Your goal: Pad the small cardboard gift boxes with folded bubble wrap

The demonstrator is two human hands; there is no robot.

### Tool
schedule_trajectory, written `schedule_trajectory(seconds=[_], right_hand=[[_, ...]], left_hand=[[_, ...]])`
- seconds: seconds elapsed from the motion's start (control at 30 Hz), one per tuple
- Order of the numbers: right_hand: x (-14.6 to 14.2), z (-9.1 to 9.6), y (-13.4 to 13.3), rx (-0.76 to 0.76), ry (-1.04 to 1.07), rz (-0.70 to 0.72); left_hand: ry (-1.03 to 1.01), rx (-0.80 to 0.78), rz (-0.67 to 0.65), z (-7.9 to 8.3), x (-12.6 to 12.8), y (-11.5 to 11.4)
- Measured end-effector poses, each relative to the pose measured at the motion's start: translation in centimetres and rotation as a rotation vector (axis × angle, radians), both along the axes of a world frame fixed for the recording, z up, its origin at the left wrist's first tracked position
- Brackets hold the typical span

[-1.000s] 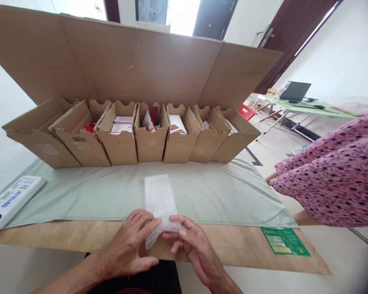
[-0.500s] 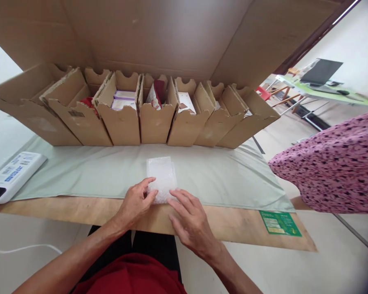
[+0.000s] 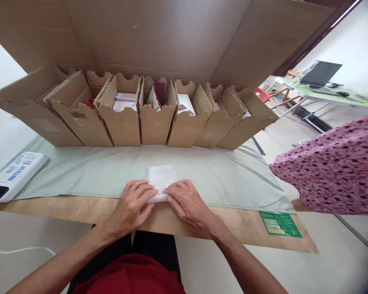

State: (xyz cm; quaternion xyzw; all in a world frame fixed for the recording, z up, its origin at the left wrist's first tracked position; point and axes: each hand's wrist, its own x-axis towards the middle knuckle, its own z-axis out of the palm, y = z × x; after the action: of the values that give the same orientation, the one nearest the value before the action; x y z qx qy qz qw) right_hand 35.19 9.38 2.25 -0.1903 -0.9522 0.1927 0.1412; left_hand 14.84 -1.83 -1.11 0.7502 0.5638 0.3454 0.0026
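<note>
We saw the bubble wrap [image 3: 162, 175] just below the middle of the frame, lying flat on the pale cloth [image 3: 223, 177] near its lower edge. It looked about as long as it was wide, so we could not pick out a sure long axis; its side edges ran roughly up and down the frame, with the straight far edge toward the bins [image 3: 155, 126] and the crumpled near edge toward the bare wood of the tabletop [image 3: 88, 207].

The left hand [image 3: 135, 202] touched the wrap's lower left part and the right hand [image 3: 187, 204] its lower right. On both, we saw the fingers bent and close together, tips on the plastic; we could not tell whether either hand pinched it or only pressed down.

Seven bins stood in a row across the upper middle, before a tall cardboard panel [image 3: 171, 36]. We noted a white device [image 3: 24, 171] at the left edge, a green card [image 3: 280, 223] at lower right, and a person's pink garment [image 3: 331, 171] at far right.
</note>
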Motion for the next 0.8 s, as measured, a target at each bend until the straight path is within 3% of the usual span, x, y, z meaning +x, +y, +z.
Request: schedule_trajectory(seconds=[0.1,0.23,0.43,0.6,0.8], right_hand=[[0.4,0.8,0.2,-0.156,-0.006,-0.025],[0.4,0.6,0.8,-0.089,0.039,-0.215],[-1.0,0.9,3.0,0.025,-0.153,-0.119],[-2.0,0.8,4.7,-0.089,-0.268,-0.117],[-0.4,0.6,2.1,-0.24,-0.074,-0.22]], left_hand=[[-0.182,-0.178,0.005,0.2,-0.4,0.6],[-0.276,-0.376,0.153,0.5,-0.4,2.6],[-0.143,-0.296,0.265,-0.6,-0.1,4.3],[-0.229,-0.311,0.286,-1.0,-0.1,3.7],[-0.489,-0.477,0.176,0.2,-0.1,2.7]])
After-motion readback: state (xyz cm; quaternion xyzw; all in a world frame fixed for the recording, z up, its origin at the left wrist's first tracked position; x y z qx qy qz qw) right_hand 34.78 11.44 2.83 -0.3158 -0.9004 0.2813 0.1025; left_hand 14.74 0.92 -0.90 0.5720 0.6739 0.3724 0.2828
